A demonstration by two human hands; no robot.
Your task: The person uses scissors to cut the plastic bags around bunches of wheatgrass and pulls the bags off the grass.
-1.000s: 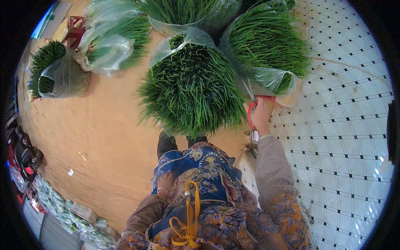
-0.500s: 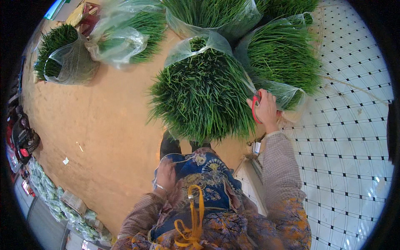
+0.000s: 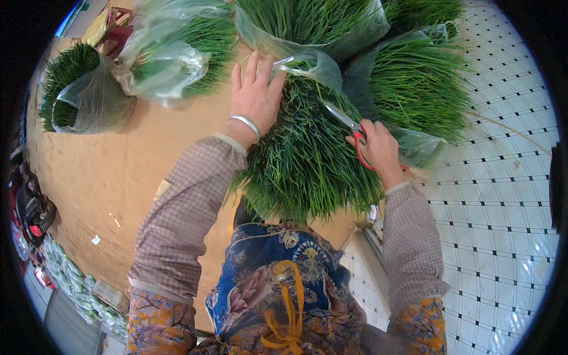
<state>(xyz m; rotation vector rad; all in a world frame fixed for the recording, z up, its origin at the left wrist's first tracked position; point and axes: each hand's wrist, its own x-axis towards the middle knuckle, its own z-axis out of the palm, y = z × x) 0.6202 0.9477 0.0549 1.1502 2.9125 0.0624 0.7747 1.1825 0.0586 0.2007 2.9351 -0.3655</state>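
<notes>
A thick bundle of chives [image 3: 310, 148] stands before me, its cut or leaf tips toward me, with a clear plastic bag [image 3: 324, 68] around its far side. My left hand [image 3: 256, 94], wearing a silver bangle, rests at the bundle's far left edge, its fingers stretched out over the bag's rim. In my right hand [image 3: 378, 148] is a pair of scissors [image 3: 342, 115] with red handles, held at the bundle's right side. Their blades point far left, over the leaves.
Behind and to the right stand more bagged chives [image 3: 414, 89]. Two further bags sit at the far left, one upright [image 3: 97, 100] and one lying [image 3: 183, 53]. White tiles with black dots [image 3: 485, 213] cover the right side. Bagged greens [image 3: 74, 278] lie at the lower left.
My left hand has come up from my apron to the bundle's far left edge. The scissors have turned and now lie over the leaves. The view has shifted slightly.
</notes>
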